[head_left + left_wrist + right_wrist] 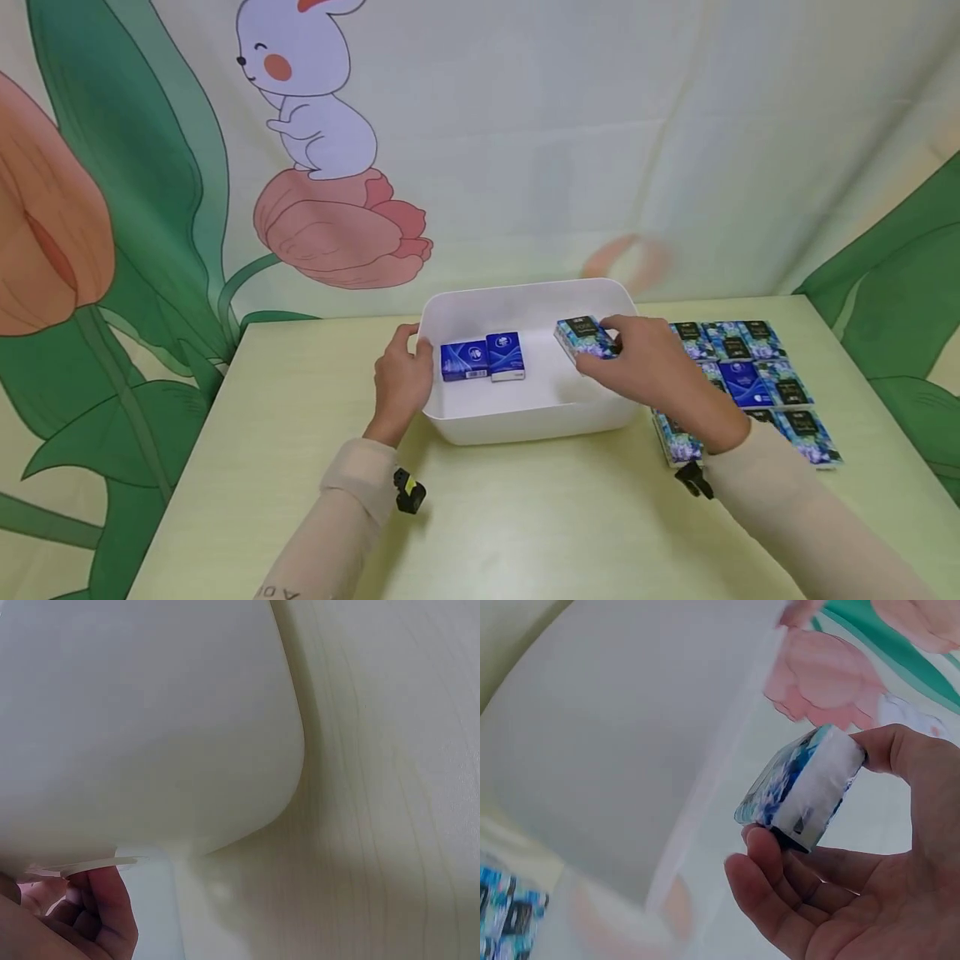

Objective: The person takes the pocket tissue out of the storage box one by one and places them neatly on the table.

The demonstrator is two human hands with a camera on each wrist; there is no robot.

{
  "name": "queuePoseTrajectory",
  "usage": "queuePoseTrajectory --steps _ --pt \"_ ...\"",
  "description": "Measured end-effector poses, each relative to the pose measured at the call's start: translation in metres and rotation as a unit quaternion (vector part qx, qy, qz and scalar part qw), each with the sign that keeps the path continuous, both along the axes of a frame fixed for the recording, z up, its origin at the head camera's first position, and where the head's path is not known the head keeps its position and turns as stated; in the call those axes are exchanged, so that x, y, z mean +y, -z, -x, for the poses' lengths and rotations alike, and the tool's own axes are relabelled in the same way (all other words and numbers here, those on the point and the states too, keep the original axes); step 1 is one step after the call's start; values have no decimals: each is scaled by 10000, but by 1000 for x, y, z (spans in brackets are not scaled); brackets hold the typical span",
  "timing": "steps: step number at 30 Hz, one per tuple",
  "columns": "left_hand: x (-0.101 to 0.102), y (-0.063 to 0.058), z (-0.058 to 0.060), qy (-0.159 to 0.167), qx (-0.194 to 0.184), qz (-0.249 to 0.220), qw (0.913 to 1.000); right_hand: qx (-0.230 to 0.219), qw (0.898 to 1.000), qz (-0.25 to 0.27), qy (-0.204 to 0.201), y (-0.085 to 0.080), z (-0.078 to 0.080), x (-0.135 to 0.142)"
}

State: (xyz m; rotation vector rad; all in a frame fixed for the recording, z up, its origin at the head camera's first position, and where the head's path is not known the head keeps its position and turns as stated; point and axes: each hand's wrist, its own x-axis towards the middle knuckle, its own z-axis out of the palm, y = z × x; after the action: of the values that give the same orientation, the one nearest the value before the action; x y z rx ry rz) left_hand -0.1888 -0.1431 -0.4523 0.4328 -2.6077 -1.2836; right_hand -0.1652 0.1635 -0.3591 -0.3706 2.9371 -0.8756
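Note:
A white plastic bin (525,427) stands on the table. My left hand (403,375) grips its left rim, fingers curled over the edge in the left wrist view. My right hand (656,367) pinches a floral blue-green tissue pack (583,335) between thumb and fingers, over the right part of the bin. The right wrist view shows the white end of this pack (817,791), tilted in the fingers. Inside the bin, toward the left, lie two dark blue tissue packs, one sideways (464,361) and one lengthwise (506,353).
Right of the bin, several floral tissue packs (787,382) lie in rows, with a dark blue pack (744,383) among them. My right forearm partly covers these rows. A printed curtain (510,167) hangs behind the pale wooden table (525,517).

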Motion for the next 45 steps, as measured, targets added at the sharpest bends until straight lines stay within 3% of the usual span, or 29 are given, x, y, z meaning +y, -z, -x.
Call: queuePoseTrajectory --steps 8,16,20,25,31,35,40,45 --pt "-1 0 0 13 -112 -96 9999 452 9984 -166 296 -11 -44 47" --pt "0 1 0 51 -124 -82 9999 754 9944 -389 626 5 -82 82" --pt "0 1 0 54 -97 -80 9999 433 9940 -573 831 24 -95 95" --pt "0 1 0 63 -96 -106 9999 -385 9918 -801 920 61 -105 109" --pt "-1 -1 -1 75 -118 -101 9999 -1577 9733 -1154 1201 107 -111 114" --pt "-1 -1 -1 52 -135 -117 9998 -1756 9664 -1243 1404 127 -114 111" --pt "1 0 0 41 -226 -150 9996 -1708 9629 -1368 1579 127 -116 104" --pt "1 0 0 42 -203 -134 9997 -811 9770 -1327 1461 103 -113 100"
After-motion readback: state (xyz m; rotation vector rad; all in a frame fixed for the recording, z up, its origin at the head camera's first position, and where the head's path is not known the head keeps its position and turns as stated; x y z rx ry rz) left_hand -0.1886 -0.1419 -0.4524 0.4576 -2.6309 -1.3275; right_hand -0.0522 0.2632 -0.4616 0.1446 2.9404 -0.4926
